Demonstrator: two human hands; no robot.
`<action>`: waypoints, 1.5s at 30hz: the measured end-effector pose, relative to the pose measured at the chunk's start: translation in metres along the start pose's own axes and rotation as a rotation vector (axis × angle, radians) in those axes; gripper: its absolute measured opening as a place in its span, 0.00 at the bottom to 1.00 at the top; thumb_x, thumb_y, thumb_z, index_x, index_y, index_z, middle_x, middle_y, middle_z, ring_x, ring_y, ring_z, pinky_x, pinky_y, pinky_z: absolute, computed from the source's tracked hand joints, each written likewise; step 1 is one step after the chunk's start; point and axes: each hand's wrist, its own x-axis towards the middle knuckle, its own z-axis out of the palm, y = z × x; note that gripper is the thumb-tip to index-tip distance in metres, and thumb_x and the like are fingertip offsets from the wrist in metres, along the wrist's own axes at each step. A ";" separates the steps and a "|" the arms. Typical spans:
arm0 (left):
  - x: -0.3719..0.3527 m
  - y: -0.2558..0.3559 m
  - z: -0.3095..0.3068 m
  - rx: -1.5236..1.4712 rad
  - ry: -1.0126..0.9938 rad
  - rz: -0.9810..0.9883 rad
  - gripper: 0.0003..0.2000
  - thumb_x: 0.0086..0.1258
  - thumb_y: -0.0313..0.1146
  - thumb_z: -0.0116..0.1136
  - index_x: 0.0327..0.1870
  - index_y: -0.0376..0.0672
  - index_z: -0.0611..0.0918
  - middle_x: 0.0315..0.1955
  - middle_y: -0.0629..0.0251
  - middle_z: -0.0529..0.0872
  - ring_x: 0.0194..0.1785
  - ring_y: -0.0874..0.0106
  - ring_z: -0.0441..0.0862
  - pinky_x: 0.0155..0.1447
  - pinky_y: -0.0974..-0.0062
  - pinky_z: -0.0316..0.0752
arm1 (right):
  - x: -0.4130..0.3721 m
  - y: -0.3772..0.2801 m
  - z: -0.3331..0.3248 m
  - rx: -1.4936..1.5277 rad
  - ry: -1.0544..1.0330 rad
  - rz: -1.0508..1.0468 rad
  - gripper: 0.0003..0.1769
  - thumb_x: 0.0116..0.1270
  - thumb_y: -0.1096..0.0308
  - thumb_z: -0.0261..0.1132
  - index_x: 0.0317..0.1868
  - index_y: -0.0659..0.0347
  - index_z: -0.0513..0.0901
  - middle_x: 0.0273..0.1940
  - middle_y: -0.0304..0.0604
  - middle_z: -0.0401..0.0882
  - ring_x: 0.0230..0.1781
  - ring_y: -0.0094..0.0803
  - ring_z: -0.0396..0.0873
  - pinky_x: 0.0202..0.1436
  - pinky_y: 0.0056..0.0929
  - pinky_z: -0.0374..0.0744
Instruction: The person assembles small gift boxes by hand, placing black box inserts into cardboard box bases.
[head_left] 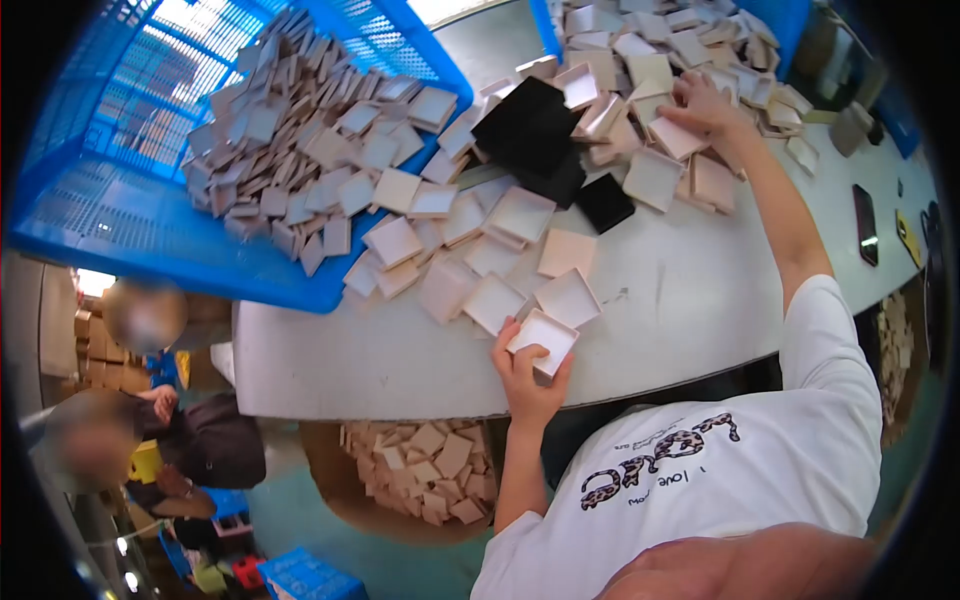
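My left hand (527,380) grips a shallow square white box lid (546,338) near the table's front edge, its open side up and my thumb inside it. Another open box lid (569,297) lies just beyond it. Farther out on the right, my right hand (703,108) reaches into a heap of similar box lids (653,180). Its fingers curl over a pale pinkish box lid (680,139) and partly hide it. Several black boxes (528,130) lie stacked between the pale ones, left of my right hand.
A blue plastic crate (330,290) full of pale lids lies tipped at the table's left. A second blue crate (790,35) stands at the back. A phone (865,225) lies on the right. Below the table is a carton of lids (420,470). Other people (190,440) are at left.
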 end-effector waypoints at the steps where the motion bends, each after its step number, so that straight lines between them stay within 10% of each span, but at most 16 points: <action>1: 0.003 0.002 0.001 0.040 0.011 -0.004 0.18 0.62 0.30 0.80 0.46 0.43 0.78 0.68 0.45 0.69 0.79 0.37 0.67 0.77 0.45 0.68 | -0.015 0.009 -0.003 -0.048 -0.038 0.005 0.39 0.59 0.27 0.68 0.57 0.51 0.83 0.73 0.47 0.74 0.81 0.55 0.60 0.73 0.85 0.59; 6: 0.016 -0.010 -0.003 0.217 -0.032 -0.031 0.17 0.66 0.29 0.76 0.50 0.42 0.80 0.70 0.43 0.67 0.74 0.38 0.69 0.75 0.47 0.68 | -0.072 0.028 -0.026 -0.088 -0.226 0.042 0.34 0.57 0.36 0.75 0.55 0.52 0.85 0.68 0.45 0.77 0.78 0.51 0.64 0.75 0.82 0.58; 10: 0.020 -0.009 -0.003 0.137 0.022 -0.139 0.20 0.65 0.29 0.77 0.55 0.43 0.81 0.71 0.45 0.68 0.73 0.42 0.69 0.74 0.49 0.68 | -0.106 -0.007 -0.013 0.397 0.308 -0.384 0.17 0.67 0.64 0.75 0.54 0.57 0.88 0.61 0.45 0.83 0.64 0.48 0.80 0.71 0.51 0.76; 12: 0.019 -0.007 -0.002 0.129 0.037 -0.133 0.22 0.65 0.29 0.77 0.58 0.43 0.81 0.71 0.46 0.68 0.74 0.43 0.69 0.74 0.49 0.68 | -0.140 -0.069 -0.014 0.659 0.165 -0.561 0.19 0.64 0.75 0.75 0.56 0.59 0.88 0.58 0.47 0.84 0.58 0.49 0.84 0.64 0.37 0.81; 18: 0.020 0.040 0.023 0.118 -0.114 0.221 0.30 0.62 0.31 0.80 0.66 0.42 0.81 0.71 0.44 0.70 0.74 0.44 0.69 0.74 0.49 0.69 | -0.141 -0.136 0.026 0.347 -0.039 -0.696 0.21 0.62 0.67 0.80 0.56 0.60 0.91 0.52 0.51 0.81 0.54 0.48 0.82 0.61 0.43 0.82; 23: 0.008 0.032 0.058 -0.099 -0.387 0.032 0.31 0.62 0.35 0.80 0.68 0.43 0.83 0.71 0.45 0.70 0.74 0.43 0.68 0.77 0.46 0.65 | -0.123 -0.133 0.015 0.500 -0.309 -0.591 0.20 0.67 0.65 0.77 0.59 0.58 0.91 0.52 0.51 0.79 0.55 0.49 0.82 0.61 0.43 0.82; 30: 0.008 0.038 0.050 0.256 -0.396 0.107 0.29 0.67 0.43 0.75 0.70 0.51 0.84 0.71 0.47 0.67 0.77 0.45 0.62 0.82 0.33 0.51 | -0.142 -0.129 0.037 0.289 0.013 -0.775 0.20 0.70 0.70 0.72 0.62 0.56 0.88 0.53 0.50 0.78 0.52 0.49 0.83 0.58 0.44 0.84; 37: 0.000 0.025 0.053 0.169 -0.337 0.069 0.47 0.64 0.47 0.77 0.82 0.41 0.66 0.73 0.47 0.69 0.80 0.46 0.63 0.84 0.32 0.47 | -0.182 -0.124 0.000 0.454 0.542 -0.756 0.22 0.66 0.76 0.72 0.61 0.55 0.87 0.46 0.44 0.80 0.36 0.42 0.84 0.38 0.38 0.84; 45: 0.003 0.026 0.057 0.054 -0.243 -0.001 0.61 0.57 0.43 0.84 0.87 0.37 0.51 0.70 0.51 0.80 0.75 0.53 0.75 0.85 0.36 0.47 | -0.296 -0.119 0.018 0.387 0.223 -1.192 0.14 0.58 0.69 0.72 0.46 0.55 0.92 0.37 0.37 0.73 0.39 0.34 0.78 0.41 0.33 0.80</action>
